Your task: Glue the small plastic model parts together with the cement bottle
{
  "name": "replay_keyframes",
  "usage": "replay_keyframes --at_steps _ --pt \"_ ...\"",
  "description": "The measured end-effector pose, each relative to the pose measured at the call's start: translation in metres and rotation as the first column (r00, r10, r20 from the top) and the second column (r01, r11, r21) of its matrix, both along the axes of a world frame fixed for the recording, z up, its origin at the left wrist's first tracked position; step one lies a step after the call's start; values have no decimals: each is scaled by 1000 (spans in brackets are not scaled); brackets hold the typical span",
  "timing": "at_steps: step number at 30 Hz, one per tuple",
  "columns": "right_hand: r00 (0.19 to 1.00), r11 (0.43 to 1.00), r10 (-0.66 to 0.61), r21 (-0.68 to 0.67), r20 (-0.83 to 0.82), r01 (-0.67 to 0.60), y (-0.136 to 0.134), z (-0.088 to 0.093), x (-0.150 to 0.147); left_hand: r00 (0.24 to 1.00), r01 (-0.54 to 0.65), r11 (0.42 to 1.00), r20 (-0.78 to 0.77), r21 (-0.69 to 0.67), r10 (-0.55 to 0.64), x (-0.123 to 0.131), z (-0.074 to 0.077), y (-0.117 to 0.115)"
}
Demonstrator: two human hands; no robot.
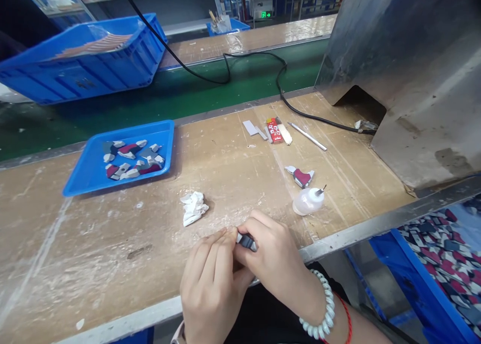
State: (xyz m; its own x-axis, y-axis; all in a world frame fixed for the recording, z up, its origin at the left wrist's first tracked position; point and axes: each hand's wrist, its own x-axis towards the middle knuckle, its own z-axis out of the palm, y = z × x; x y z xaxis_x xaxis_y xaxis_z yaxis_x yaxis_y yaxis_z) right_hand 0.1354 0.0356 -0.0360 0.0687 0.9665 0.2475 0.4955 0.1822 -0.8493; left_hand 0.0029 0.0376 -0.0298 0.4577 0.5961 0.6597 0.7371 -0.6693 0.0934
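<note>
Close to the table's front edge, my left hand (pixel 214 276) and my right hand (pixel 276 254) are pressed together, fingers closed round one small dark grey and white moulded piece (pixel 246 241). Only part of that piece shows between them; the fingers hide the rest. Just beyond my right hand stands a small translucent squeeze bottle (pixel 308 201) with a thin metal tip. Behind the bottle lies a similar piece in maroon, grey and white (pixel 301 177). A crumpled white tissue (pixel 194 208) rests ahead of my left hand.
A shallow blue tray (pixel 77 176) holds several like pieces. A red packet (pixel 275 130), a white pen-like stick (pixel 307 136) and a black cable (pixel 323 118) lie farther back. A metal housing (pixel 424 98) stands right, above a blue crate (pixel 409 279) of pieces. Another blue crate (pixel 101 78) sits back left.
</note>
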Motion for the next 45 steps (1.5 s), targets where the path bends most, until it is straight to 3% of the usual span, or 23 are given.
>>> replay_keyframes --at_steps 45 --pt "999 1000 13 -9 -35 -14 0 2 2 1000 -18 1000 -2 -6 18 2 2 1"
